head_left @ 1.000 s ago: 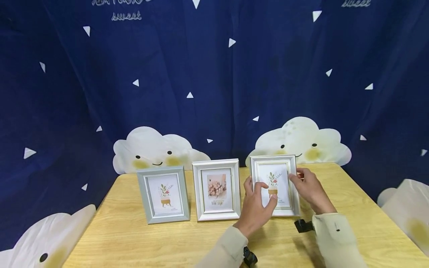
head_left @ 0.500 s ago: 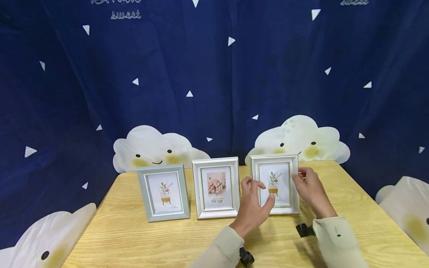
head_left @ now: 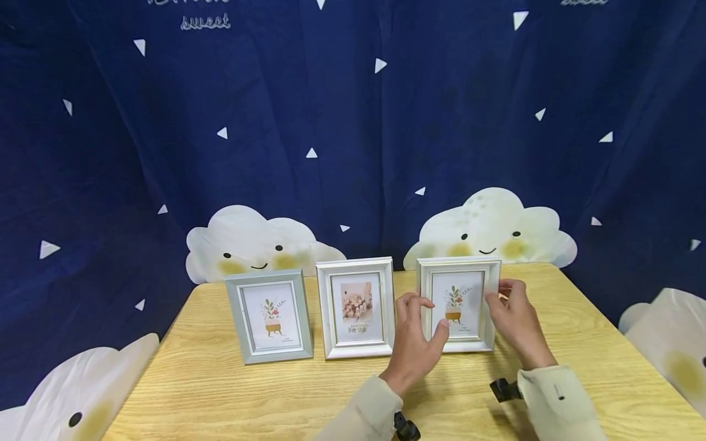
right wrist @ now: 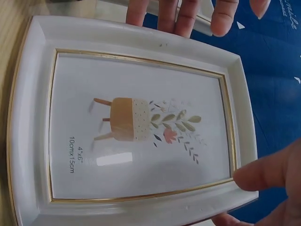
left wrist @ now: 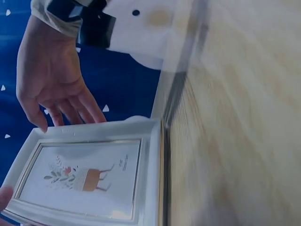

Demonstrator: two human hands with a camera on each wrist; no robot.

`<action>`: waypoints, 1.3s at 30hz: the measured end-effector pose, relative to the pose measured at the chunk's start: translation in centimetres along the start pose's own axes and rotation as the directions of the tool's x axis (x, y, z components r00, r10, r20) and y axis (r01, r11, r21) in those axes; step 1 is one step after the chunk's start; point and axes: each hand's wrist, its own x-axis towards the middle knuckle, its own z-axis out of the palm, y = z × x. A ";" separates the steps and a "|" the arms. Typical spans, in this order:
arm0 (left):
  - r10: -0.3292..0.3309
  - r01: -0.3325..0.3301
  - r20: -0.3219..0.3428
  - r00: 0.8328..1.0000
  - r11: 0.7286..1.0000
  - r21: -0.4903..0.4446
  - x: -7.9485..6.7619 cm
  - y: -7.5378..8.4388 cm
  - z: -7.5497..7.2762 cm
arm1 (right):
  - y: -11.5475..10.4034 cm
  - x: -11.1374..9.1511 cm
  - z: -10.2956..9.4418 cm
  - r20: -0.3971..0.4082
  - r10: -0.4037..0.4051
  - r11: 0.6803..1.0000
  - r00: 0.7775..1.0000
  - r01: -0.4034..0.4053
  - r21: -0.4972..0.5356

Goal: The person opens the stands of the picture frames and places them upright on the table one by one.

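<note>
A white picture frame (head_left: 466,309) with a gold inner line and a potted-plant print stands upright at the right of the row. My right hand (head_left: 517,324) pinches its right side, thumb (right wrist: 263,175) on the front and fingers behind the edge. On the opposite side, fingertips of my left hand (head_left: 410,350) lie at the frame's left edge. The left index finger and thumb are spread in front of the print. In the left wrist view, the frame (left wrist: 146,174) appears sideways, its bottom edge against the table.
A white frame (head_left: 357,309) with a flower photo stands just left of the left hand. Further left is a grey-blue frame (head_left: 270,318), slightly angled. All stand on a light wooden table (head_left: 231,398), backed by a dark blue curtain (head_left: 309,92) with cloud prints.
The right-hand frame has shifted a little to the right and turned, its upper right corner moving outward. The right hand has gone with it; the left hand has moved slightly left across the print.
</note>
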 end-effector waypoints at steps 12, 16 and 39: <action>-0.158 0.146 -0.050 0.986 0.972 -0.187 -0.1 0.1 0.3 | 0.7 -0.6 0.1 0.098 -0.042 0.995 0.994 0.051 -0.087; -0.175 0.168 -0.028 0.984 0.972 -0.163 -0.3 -0.2 0.4 | 1.6 -0.8 0.5 0.138 -0.026 0.991 0.990 0.044 -0.125; -0.181 0.182 0.052 0.982 0.983 -0.015 -1.0 -0.5 0.1 | 2.4 -1.3 1.2 0.141 -0.017 0.990 0.990 0.037 -0.138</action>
